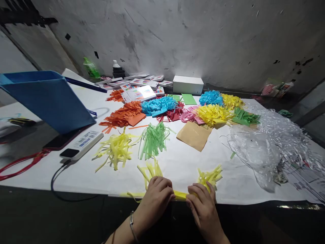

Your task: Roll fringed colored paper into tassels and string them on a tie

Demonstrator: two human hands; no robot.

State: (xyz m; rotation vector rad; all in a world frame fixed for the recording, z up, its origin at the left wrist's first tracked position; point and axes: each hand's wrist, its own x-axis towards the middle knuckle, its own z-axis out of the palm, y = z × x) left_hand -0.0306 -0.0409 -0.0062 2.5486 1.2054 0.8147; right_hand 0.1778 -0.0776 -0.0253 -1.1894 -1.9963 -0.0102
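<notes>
A yellow paper strip with fringed ends (180,195) stretches between my two hands at the table's front edge. My left hand (158,193) is closed on its left part, with a bunch of yellow fringe fanning out just beyond the fingers. Around the right part my right hand (201,200) has its fingers curled, and more yellow fringe (210,176) sticks out past them. The fingertips' exact hold is partly hidden. Farther in lie a pale green fringed tassel (154,139) and a pale yellow one (117,149).
Coloured paper fringe bundles, among them orange (122,115) and blue (158,105), line the middle. A brown paper piece (194,135) lies flat. Clear plastic (256,149) covers the right side. At left are a blue bag (50,101), a power bank (82,145) and cables.
</notes>
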